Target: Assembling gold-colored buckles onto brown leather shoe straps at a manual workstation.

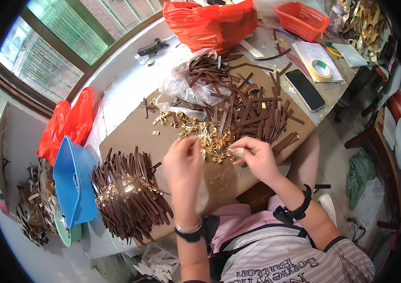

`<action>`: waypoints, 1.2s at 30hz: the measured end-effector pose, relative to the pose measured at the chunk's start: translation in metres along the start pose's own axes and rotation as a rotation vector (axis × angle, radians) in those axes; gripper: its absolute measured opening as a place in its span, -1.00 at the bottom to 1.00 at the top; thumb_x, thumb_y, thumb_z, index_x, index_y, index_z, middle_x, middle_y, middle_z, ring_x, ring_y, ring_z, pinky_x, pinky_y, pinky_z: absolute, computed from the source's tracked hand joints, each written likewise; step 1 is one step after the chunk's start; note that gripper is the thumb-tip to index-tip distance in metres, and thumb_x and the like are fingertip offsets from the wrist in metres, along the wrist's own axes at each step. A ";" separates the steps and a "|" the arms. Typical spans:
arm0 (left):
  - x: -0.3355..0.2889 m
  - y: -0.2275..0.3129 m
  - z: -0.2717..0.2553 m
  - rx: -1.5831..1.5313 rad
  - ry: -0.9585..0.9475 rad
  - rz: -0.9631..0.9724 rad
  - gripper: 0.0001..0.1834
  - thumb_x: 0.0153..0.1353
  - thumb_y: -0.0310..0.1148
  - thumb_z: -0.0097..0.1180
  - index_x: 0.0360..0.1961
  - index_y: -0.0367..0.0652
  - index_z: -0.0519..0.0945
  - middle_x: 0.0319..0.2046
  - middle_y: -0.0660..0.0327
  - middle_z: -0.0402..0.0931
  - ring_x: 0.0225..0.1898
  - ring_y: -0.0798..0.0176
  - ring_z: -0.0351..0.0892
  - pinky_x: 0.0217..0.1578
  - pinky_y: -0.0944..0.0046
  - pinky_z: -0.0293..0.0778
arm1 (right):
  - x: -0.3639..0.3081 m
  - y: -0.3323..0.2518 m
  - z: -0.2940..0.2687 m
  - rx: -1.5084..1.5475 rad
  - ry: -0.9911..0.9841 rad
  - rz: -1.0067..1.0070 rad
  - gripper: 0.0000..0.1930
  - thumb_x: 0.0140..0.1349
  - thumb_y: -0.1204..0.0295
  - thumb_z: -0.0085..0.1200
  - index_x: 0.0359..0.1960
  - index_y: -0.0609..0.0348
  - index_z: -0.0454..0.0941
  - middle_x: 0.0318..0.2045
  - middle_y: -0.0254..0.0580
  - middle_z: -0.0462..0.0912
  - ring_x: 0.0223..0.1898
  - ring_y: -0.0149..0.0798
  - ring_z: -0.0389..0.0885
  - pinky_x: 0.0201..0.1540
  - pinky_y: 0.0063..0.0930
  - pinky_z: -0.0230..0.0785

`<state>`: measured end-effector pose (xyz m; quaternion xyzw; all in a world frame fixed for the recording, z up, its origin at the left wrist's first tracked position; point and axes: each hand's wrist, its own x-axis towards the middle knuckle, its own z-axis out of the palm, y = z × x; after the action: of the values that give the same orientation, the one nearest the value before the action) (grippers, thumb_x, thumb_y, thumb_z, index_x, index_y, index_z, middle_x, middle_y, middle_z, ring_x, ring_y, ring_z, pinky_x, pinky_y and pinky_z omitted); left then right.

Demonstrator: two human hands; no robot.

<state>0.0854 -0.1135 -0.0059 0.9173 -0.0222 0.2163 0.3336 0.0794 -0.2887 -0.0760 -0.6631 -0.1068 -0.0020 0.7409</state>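
My left hand (pixel 181 158) is over the near part of the brown work board (pixel 127 125), smeared by motion, so its fingers do not show clearly. To its right, my right hand (pixel 256 158) has thumb and forefinger pinched together; whatever is between them is too small to make out. Just beyond both hands lies a pile of small gold metal buckles (pixel 212 139). Loose dark brown strips (pixel 257 113) spread behind and to the right of it. At my left stands a thick heap of brown strips with gold buckles on them (pixel 132 200).
A clear plastic bag (pixel 179 85) lies beside more strips. Farther off are a red plastic bag (pixel 210 26), a red basket (pixel 301 21), a phone (pixel 305 89) and a tape roll (pixel 320 70) on paper. A blue bin (pixel 73 184) stands at the left edge.
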 end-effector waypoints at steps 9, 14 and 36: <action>0.024 0.008 0.060 0.211 -0.254 0.047 -0.85 -0.09 -0.47 0.20 -0.58 -0.35 0.51 -0.51 -0.05 0.46 -0.41 -0.12 0.51 -0.32 0.03 0.44 | -0.027 -0.010 -0.039 0.569 0.059 0.308 -0.77 0.20 0.60 0.05 -0.10 0.38 0.51 -0.25 -0.14 0.59 -0.20 -0.29 0.62 -0.16 -0.52 0.54; -0.003 0.009 0.033 0.232 -0.169 0.024 -0.91 -0.06 -0.50 0.18 -0.48 -0.29 0.61 -0.51 0.01 0.49 -0.46 -0.02 0.53 -0.36 0.14 0.47 | -0.037 -0.016 -0.041 0.638 0.058 0.338 -0.81 0.15 0.63 0.09 -0.18 0.36 0.57 -0.27 -0.17 0.60 -0.25 -0.32 0.62 -0.22 -0.55 0.53; -0.105 0.056 -0.008 -1.179 -0.036 -0.507 -0.91 0.16 -0.59 0.10 -0.28 -0.34 0.52 -0.35 -0.01 0.61 -0.27 0.18 0.64 -0.26 0.32 0.54 | -0.075 -0.070 -0.001 -0.179 -0.005 -0.313 -0.72 -0.07 0.80 0.09 -0.36 0.19 0.66 -0.37 -0.17 0.61 -0.39 -0.33 0.60 -0.37 -0.58 0.45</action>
<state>-0.0225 -0.1631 -0.0099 0.5602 0.0746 0.0666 0.8223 -0.0043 -0.3081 -0.0190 -0.7015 -0.2102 -0.1252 0.6693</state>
